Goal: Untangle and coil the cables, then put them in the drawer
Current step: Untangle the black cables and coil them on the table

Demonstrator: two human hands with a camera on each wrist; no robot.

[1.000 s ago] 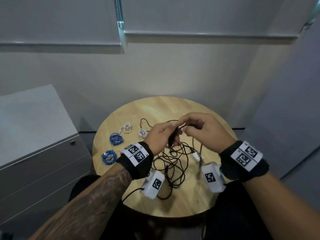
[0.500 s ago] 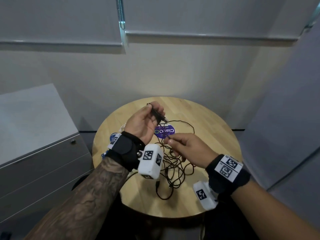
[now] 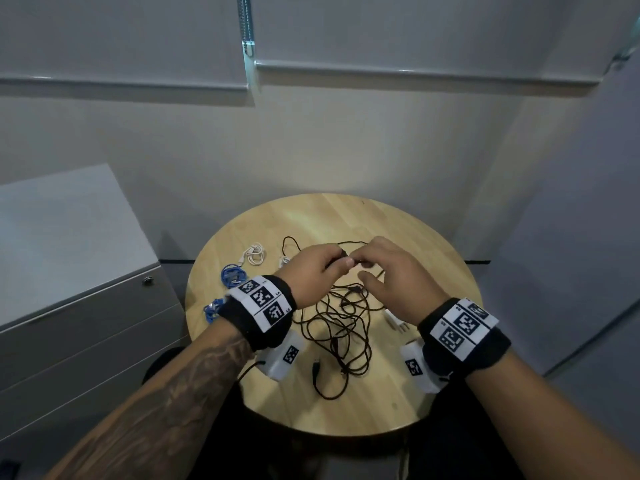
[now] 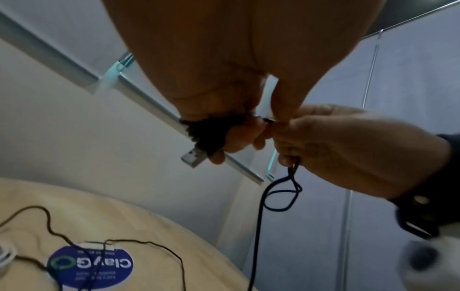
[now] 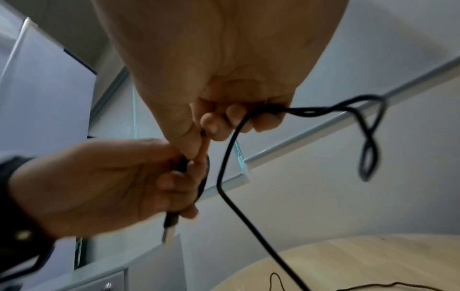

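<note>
A tangled black cable (image 3: pixel 341 329) lies in loose loops on the round wooden table (image 3: pixel 429 237). Both hands meet just above it. My left hand (image 3: pixel 329 263) grips the cable's black USB plug (image 4: pixel 199 149), whose silver tip sticks out below the fingers. My right hand (image 3: pixel 363 268) touches the left one and holds the cable (image 5: pixel 313 111) in its curled fingers, a small twisted loop (image 5: pixel 368 149) hanging beside it. Another plug end (image 3: pixel 316 367) lies on the table near me.
Two blue coiled cables (image 3: pixel 231 275) (image 3: pixel 212 309) and a white coil (image 3: pixel 254 254) lie on the table's left part. A white plug (image 3: pixel 395 318) sits under my right wrist. A blue round sticker (image 4: pixel 90 264) is on the tabletop. The grey drawer cabinet (image 3: pixel 86 317) stands left, drawers closed.
My left hand came down from its raised, palm-up pose and turned back-up. My right hand moved up and forward to meet it. Both now hold the cable together.
</note>
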